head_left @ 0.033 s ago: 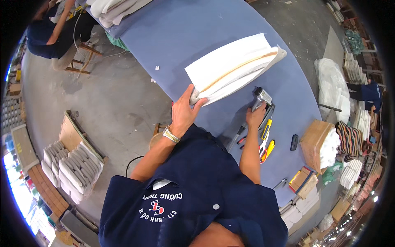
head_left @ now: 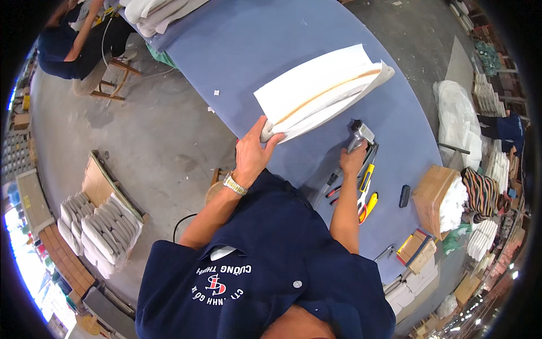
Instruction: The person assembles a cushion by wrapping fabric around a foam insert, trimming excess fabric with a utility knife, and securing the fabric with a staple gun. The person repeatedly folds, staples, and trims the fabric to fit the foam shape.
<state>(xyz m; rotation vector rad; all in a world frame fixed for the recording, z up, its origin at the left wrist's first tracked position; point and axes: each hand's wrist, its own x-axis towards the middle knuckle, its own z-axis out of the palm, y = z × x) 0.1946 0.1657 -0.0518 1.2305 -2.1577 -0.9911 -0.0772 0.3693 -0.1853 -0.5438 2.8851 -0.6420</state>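
White curved panel [head_left: 313,82], w/ tan strip [head_left: 324,95] running lengthwise, is held over the blue-grey tabletop [head_left: 243,51] by L hand [head_left: 254,151]; its near L end is pinched btwn thumb & fingers. Whether the far end is propped on the surface can't be told. Metal-banded watch [head_left: 235,184] is worn on L wrist. Silver staple gun [head_left: 362,132] is gripped by R hand [head_left: 353,160], fingers wrapped round its body, just R of & below the panel; whether it's lifted can't be told. Yellow-handled tools [head_left: 370,204] are laid near R forearm, w/ small black block [head_left: 404,195] set farther R. Cardboard box [head_left: 430,189], filled w/ white stuffing [head_left: 453,202], is placed by the R edge. Co-worker [head_left: 62,53] is seated upper L, well apart.
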